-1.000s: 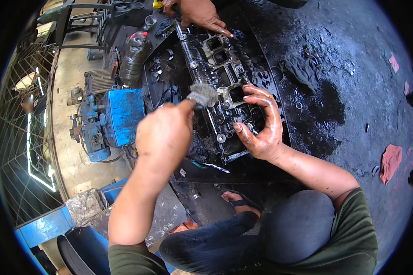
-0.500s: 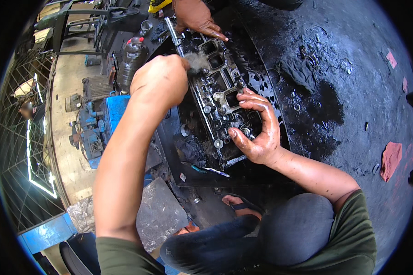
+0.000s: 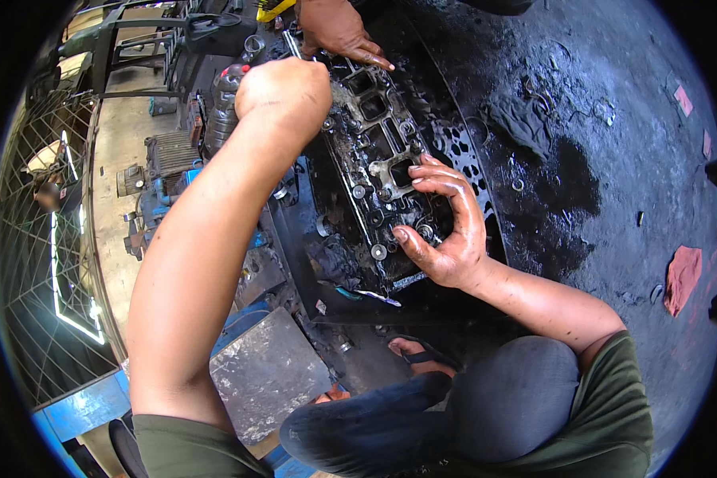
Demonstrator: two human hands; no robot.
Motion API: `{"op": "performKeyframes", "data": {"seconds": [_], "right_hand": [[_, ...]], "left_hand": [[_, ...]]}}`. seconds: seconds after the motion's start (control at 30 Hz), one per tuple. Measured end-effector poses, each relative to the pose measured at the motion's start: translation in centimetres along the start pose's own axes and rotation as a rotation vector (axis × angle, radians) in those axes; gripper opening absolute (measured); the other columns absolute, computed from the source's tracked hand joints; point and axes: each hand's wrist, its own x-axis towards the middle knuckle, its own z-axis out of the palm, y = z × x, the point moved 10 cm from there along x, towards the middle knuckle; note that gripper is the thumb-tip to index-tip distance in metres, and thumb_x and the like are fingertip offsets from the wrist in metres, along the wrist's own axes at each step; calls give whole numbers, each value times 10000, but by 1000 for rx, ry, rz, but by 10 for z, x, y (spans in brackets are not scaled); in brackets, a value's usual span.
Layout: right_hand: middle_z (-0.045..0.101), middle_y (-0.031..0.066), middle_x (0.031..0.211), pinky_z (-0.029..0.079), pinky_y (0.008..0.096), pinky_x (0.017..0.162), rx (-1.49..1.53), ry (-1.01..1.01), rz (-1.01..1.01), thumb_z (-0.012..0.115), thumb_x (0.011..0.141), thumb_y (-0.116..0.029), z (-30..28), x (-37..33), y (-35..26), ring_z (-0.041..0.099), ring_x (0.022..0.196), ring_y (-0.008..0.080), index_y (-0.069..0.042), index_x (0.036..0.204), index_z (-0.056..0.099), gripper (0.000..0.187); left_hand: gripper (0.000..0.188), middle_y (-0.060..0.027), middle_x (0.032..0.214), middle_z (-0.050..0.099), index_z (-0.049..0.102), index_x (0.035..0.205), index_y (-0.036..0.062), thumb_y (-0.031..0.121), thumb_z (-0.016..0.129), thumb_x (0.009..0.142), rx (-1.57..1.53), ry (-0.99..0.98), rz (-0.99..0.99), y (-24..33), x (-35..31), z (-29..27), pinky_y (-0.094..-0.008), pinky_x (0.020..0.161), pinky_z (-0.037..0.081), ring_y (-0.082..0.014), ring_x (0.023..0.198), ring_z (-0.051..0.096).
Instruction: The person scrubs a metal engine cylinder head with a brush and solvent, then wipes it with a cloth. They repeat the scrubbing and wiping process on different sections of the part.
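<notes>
A greasy, wet engine cylinder head point(image 3: 390, 143) with square ports lies in a shallow black tray point(image 3: 450, 299). My left hand point(image 3: 283, 95) is closed in a fist above its far left edge. What the fist holds is hidden behind my knuckles. My right hand point(image 3: 454, 227), wet and oily, curls its thumb and fingers onto the near right part of the cylinder head. Another person's hand point(image 3: 334, 32) rests on the far end of it, fingers stretched. Two thin handles, one teal and one white and purple point(image 3: 378, 298), lie at the tray's near left.
A clear bottle point(image 3: 221, 119) with a red cap stands left of the tray, near blue machinery point(image 3: 151, 203). A flat metal plate point(image 3: 271, 366) is at the near left. On the oily floor to the right are a dark rag point(image 3: 522, 123) and a red cloth point(image 3: 683, 279).
My left fist has moved up and slightly away along the cylinder head's left side. A blurred grey, fuzzy thing by its fingers is now hidden. My right hand stays in place.
</notes>
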Motion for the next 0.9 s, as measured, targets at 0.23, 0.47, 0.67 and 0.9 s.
{"op": "performKeyframes", "data": {"seconds": [0.23, 0.47, 0.67, 0.9], "right_hand": [[660, 188, 1307, 440, 547, 1164, -35, -11, 26, 919, 788, -271, 1, -2, 3, 583, 1337, 416, -46, 1210, 655, 547], [648, 193, 1331, 447, 542, 1157, -24, -5, -5, 917, 792, -267, -1, 2, -1, 574, 1351, 433, -41, 1207, 647, 544], [647, 199, 1327, 441, 544, 1161, -26, -22, 19, 913, 798, -274, 1, -2, 0, 572, 1352, 436, -40, 1204, 644, 541], [644, 199, 1327, 436, 551, 1165, -3, -27, -8, 922, 778, -236, 2, 2, 0, 574, 1345, 436, -39, 1206, 639, 550]], "left_hand": [[278, -186, 1127, 786, 805, 1140, 137, 138, 603, 950, -6, 6, 12, 0, 5, 2, -485, 908, 617, -362, 1050, 770], [286, -195, 1072, 783, 788, 1163, 176, 269, 550, 1034, -166, -6, 65, -4, -22, 7, -510, 869, 611, -387, 1002, 761], [284, -182, 1087, 776, 742, 1260, 243, 285, 568, 1039, -159, 94, 5, -17, -23, 35, -532, 863, 596, -400, 1009, 755], [280, -176, 1104, 776, 737, 1250, 236, 294, 544, 1056, -156, 121, -73, -30, -6, 26, -543, 876, 585, -392, 1001, 753]]}}
